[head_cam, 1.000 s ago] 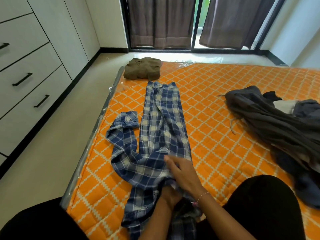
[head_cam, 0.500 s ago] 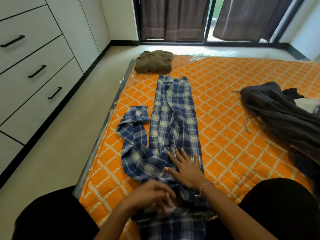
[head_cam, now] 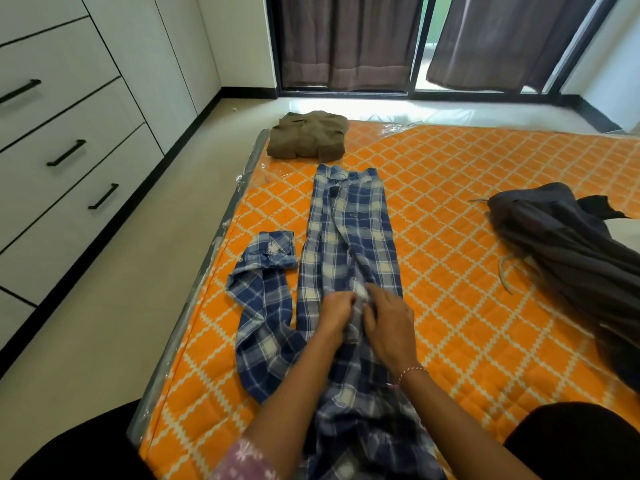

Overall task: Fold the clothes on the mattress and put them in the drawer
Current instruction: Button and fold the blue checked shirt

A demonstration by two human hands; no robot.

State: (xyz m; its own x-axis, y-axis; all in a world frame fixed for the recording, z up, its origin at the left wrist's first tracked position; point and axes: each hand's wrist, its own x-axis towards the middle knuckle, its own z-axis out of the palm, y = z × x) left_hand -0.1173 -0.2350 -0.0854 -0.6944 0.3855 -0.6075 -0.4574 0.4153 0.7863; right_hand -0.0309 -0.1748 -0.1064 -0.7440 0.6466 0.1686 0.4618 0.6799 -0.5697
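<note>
From the head camera, looking down over the bed: one blue plaid shirt lies stretched lengthwise along the left part of the orange mattress, collar at the far end, with one sleeve trailing off to its left, cuff turned up. One folded olive shirt sits at the far left corner of the mattress, just beyond the plaid collar. One loose heap of dark grey clothes lies well apart on the right, running out of the picture; how many garments are in it cannot be told.

Both hands meet on the plaid shirt about midway down its length. The left hand has its fingers curled in, gathering a fold of the cloth. The right hand lies just beside it, fingertips bent down and pinching the same raised ridge of fabric; a thin bracelet circles that wrist. The exact fingertip grip is hidden in the bunched cloth between them.

Three drawer fronts with black handles show on the white cabinet at left, all closed. The shirt's near end is rumpled, blurred and partly covered by the forearms.
</note>
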